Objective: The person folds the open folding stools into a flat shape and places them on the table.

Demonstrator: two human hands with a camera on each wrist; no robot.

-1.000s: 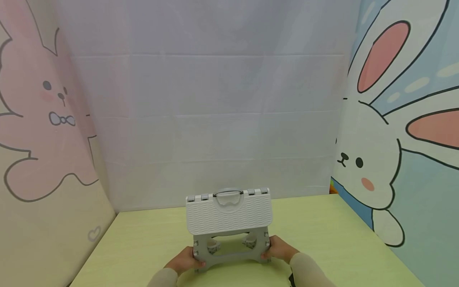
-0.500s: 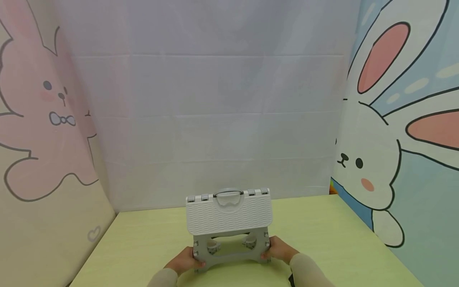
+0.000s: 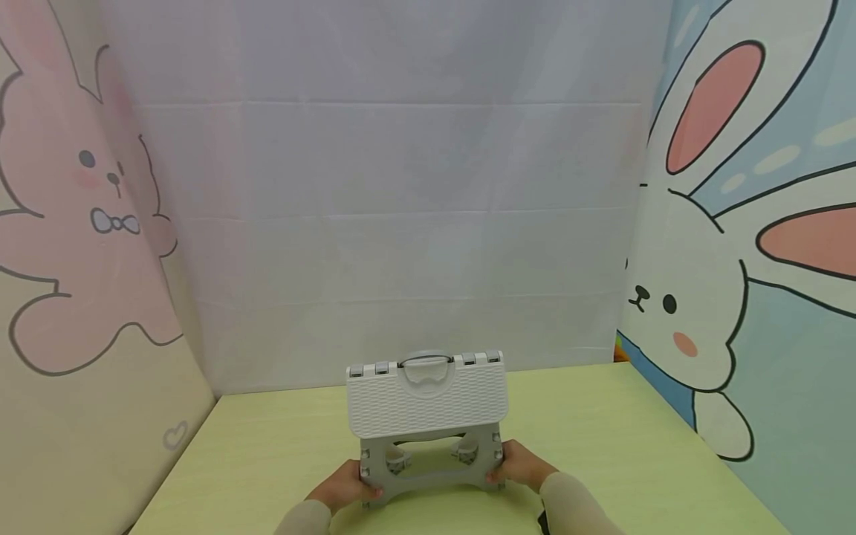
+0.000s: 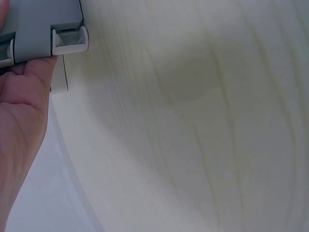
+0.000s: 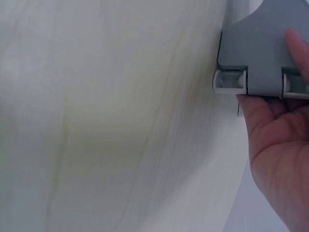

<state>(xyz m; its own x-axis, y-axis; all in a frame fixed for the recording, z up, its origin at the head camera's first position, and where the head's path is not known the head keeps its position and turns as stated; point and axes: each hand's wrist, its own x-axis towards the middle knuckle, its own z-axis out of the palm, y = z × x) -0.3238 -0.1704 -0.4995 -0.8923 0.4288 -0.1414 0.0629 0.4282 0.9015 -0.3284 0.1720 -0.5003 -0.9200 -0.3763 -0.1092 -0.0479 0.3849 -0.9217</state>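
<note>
A folding step stool (image 3: pixel 428 405) stands on the table in the head view, its white woven-pattern top tilted toward me, with a carry handle at the upper edge and grey legs below. My left hand (image 3: pixel 344 484) grips the grey leg panel at its left side, thumb on the front face. On the right side my right hand (image 3: pixel 523 465) holds the same panel in a matching way. The left wrist view shows the left hand (image 4: pixel 24 92) with its fingers behind the grey hinged edge. In the right wrist view, the right hand (image 5: pixel 280 125) wraps the other hinged edge.
The pale yellow-green table (image 3: pixel 602 416) extends around the stool. A white cloth wall (image 3: pixel 414 186) closes off the back. Printed rabbit panels stand at the left (image 3: pixel 87 260) and right (image 3: pixel 702 297). A small dark object (image 3: pixel 544 522) shows by the right sleeve.
Both hands and the stool stay in place. Only the left rabbit panel's cloth has shifted slightly near the back corner.
</note>
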